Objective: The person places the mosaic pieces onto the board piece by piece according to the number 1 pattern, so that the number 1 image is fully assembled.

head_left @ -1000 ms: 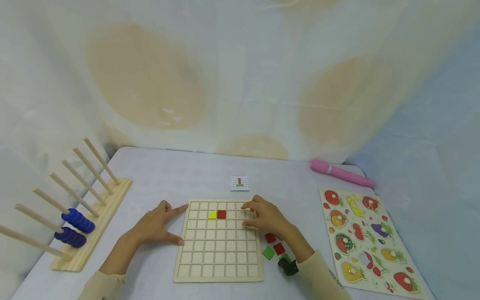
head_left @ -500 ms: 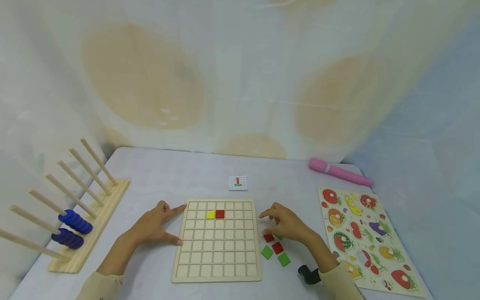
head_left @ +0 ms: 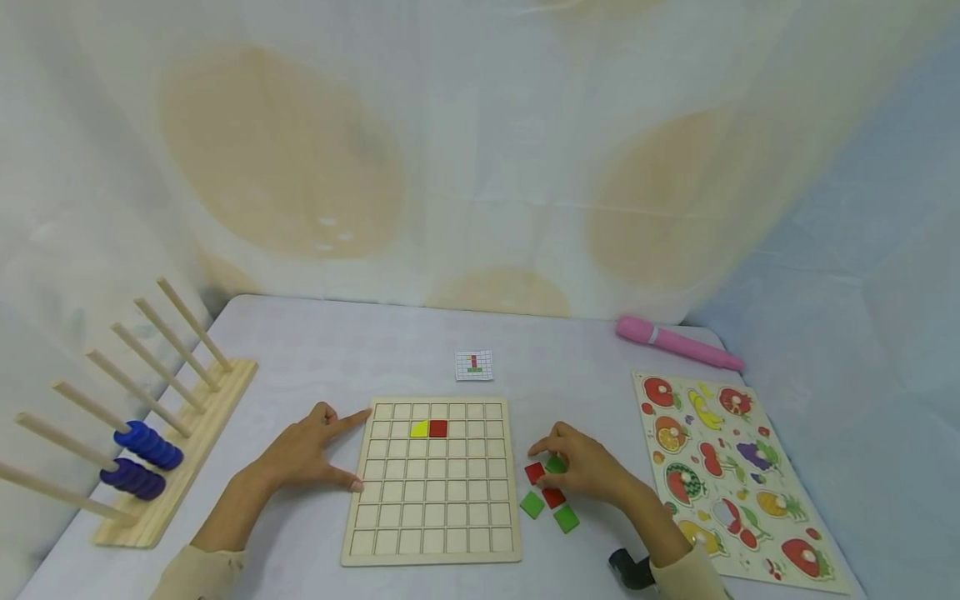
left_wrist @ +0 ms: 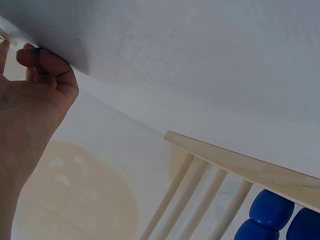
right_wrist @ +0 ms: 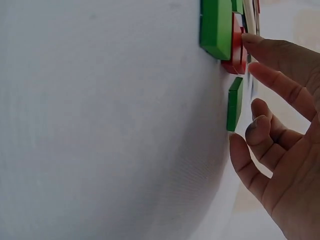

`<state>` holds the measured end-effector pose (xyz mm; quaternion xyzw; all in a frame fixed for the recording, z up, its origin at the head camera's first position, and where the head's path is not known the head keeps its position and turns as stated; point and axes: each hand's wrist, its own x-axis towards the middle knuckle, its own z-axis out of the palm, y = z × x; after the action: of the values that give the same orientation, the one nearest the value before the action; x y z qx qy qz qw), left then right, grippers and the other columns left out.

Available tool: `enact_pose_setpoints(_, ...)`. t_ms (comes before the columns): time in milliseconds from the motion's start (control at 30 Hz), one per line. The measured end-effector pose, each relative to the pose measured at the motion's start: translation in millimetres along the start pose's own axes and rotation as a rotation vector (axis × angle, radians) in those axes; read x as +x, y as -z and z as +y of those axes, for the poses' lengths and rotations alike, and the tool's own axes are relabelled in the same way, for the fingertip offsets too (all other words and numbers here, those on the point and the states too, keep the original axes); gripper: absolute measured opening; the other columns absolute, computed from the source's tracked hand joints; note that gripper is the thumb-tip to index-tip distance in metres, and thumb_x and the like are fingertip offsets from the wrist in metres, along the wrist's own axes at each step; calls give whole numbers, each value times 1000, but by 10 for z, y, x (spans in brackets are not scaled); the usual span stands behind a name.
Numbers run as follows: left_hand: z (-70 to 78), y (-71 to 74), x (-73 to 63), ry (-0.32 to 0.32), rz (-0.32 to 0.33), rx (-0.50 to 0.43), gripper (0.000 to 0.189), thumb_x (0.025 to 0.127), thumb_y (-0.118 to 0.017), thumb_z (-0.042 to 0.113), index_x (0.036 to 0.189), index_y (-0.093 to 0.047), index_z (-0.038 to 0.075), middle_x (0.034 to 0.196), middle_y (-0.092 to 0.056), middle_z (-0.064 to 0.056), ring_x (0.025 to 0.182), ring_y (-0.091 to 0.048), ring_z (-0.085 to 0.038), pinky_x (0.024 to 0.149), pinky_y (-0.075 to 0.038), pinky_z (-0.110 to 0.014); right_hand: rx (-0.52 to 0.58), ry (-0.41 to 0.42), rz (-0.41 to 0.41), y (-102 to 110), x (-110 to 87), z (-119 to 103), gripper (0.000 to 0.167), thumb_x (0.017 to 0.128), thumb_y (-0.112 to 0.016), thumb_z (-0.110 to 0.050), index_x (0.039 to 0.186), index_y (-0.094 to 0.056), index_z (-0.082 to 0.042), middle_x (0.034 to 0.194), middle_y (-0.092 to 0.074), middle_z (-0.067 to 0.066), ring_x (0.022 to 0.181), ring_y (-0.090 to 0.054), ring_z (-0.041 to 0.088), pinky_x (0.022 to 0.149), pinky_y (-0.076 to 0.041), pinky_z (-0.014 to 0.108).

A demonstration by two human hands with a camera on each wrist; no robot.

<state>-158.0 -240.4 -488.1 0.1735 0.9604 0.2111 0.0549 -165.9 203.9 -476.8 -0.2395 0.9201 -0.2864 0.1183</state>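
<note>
Left hand [head_left: 303, 450] lay along the left side of the pale wooden square-grid board [head_left: 431, 559], which sat flat on the white cloth-covered table [head_left: 322, 342]. Thumb and index were spread wide, tips at the board's left edge; probably there to stop it sliding. No pinch, nothing lifted; other fingers curled in.

Board placed centrally between both arms, presumably for easy reach from either side. On it, second row from the far edge: a yellow tile with one cut-off corner [head_left: 419, 429], and a red square tile [head_left: 438, 428] in the cell just right of it.

Right hand [head_left: 588, 467] was over the loose pieces right of the board. Thumb and index stood apart, a gap between the tips, with a loose red square tile [head_left: 534, 473] between them; not pinched. Contact with it: can't tell. Near it lay a second loose red tile [head_left: 553, 497], partly under the thumb, and three green square tiles [head_left: 566, 518]. Pile likely kept there to be handy for that hand.

Small white printed card [head_left: 474, 365] lay beyond the board's far edge, showing a coloured grid pattern; likely put there to stay readable, clear of both hands.
</note>
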Motion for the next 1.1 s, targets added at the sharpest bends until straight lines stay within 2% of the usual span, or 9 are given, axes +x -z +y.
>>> enact_pose_setpoints(267, 6, 5, 1, -1, -1, -3, 112, 56, -80, 73, 150, -45, 23, 103, -39, -4, 75, -39, -15, 65, -34, -26, -25, 43, 17, -40, -21, 30, 24, 80, -80, -15, 103, -73, -16, 90, -47, -4, 83, -48, 10, 69, -43, 22)
enact_pose_setpoints(667, 2, -2, -2, 13, -11, -7, 112, 56, -80, 72, 150, -45, 24, 103, -39, -4, 75, -39, -15, 65, -33, -26, -44, 74, 69, -83, -22, 11, 18, 79, -83, -19, 90, -68, -16, 92, -46, -4, 84, -48, 9, 70, -43, 21)
enact_pose_setpoints(967, 24, 16, -11, 12, -10, -16, 112, 57, -81, 71, 150, -45, 22, 103, -39, -5, 74, -39, -15, 64, -33, -26, 28, 96, 118, -49, 34, -105, 18, 79, -82, -19, 89, -67, -18, 93, -52, 1, 85, -52, 17, 72, -46, 24)
enact_pose_setpoints(1100, 17, 14, -8, 11, -8, -15, 112, 56, -81, 71, 150, -45, 22, 103, -39, -5, 74, -39, -15, 64, -33, -26, 54, 116, 126, -64, 84, -154, 18, 79, -82, -18, 90, -68, -18, 93, -51, 0, 83, -52, 17, 70, -47, 24)
